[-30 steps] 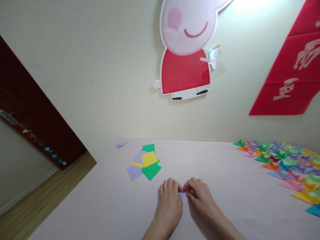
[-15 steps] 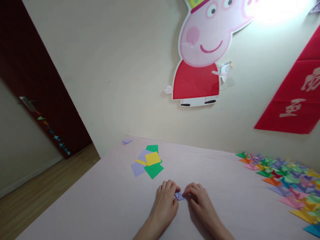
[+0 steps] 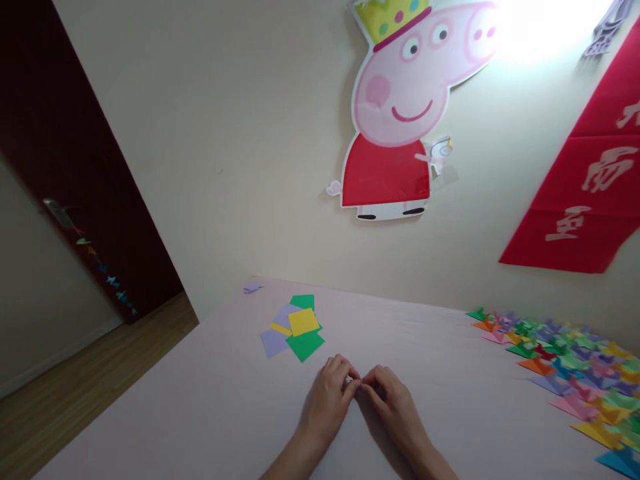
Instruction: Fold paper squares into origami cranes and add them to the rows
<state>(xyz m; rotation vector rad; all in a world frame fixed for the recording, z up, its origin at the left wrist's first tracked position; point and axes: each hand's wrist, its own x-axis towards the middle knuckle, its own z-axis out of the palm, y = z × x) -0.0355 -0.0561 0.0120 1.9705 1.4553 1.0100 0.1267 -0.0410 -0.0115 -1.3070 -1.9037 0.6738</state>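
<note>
My left hand [image 3: 331, 393] rests low over the table with its fingers bent and thumb and fingertips closed. Facing it, my right hand [image 3: 393, 395] has its fingers curled, and its fingertips meet those of the left. Between them is the small folded purple paper seen a moment ago, now almost wholly covered by the fingers. Beyond my left hand lies a loose pile of square papers: a yellow sheet [image 3: 303, 322] on top, a green sheet [image 3: 305, 345] and a purple sheet [image 3: 274, 342] under and beside it.
Rows of colourful folded paper cranes [image 3: 575, 367] cover the table's right side. A small purple folded piece [image 3: 253, 289] lies at the far left corner of the pale table [image 3: 200, 413]. Behind stands the wall with a cartoon pig cutout [image 3: 387, 173] and a red banner [image 3: 565, 200].
The fingertips have come together, hiding the purple paper that showed between them. My view has tilted up slightly and turned a little to the right.
</note>
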